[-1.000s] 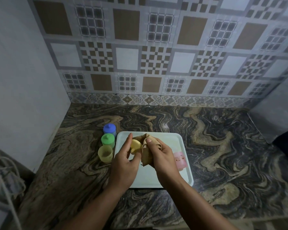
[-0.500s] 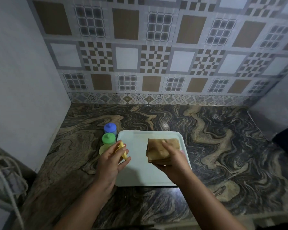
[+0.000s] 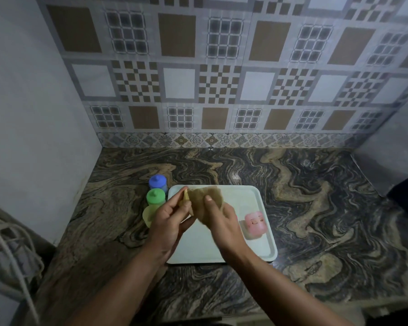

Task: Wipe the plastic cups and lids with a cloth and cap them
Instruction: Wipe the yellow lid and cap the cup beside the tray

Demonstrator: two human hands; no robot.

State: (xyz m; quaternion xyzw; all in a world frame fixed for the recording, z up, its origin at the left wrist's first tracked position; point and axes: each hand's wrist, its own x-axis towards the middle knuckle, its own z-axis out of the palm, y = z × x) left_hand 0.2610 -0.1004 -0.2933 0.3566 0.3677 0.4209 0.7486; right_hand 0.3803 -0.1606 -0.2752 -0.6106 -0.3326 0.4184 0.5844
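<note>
- Above the near left part of the white tray (image 3: 252,245), both hands meet over a small yellow lid (image 3: 186,196).
- The left hand (image 3: 169,222) pinches the lid on edge, its fingers (image 3: 178,200) curled round it; only a sliver of yellow shows.
- The right hand (image 3: 222,220) grips a brown cloth (image 3: 204,200), its fingers curled into the fabric, and presses the cloth against the lid.
- The right hand and cloth are blurred, so how the cloth wraps the lid cannot be told for sure.
- On the tabletop (image 3: 316,208), just left of the tray, three cups stand in a row running away from the person.
- The blue cup (image 3: 157,182) is farthest, capped with a blue lid.
- The green cup (image 3: 155,196) stands next, capped with a green lid.
- The yellow cup (image 3: 148,215) is nearest, with no lid on it, partly hidden behind the left hand.
- A pink cup (image 3: 256,222) lies on its side in the right part of the tray, well apart from the hands; it seems to bear a small printed face.
- A patterned tile wall (image 3: 222,78) rises behind the tabletop, and a plain grey wall (image 3: 33,114) closes the left side.
- Pale cables (image 3: 7,250) hang at the lower left edge.
</note>
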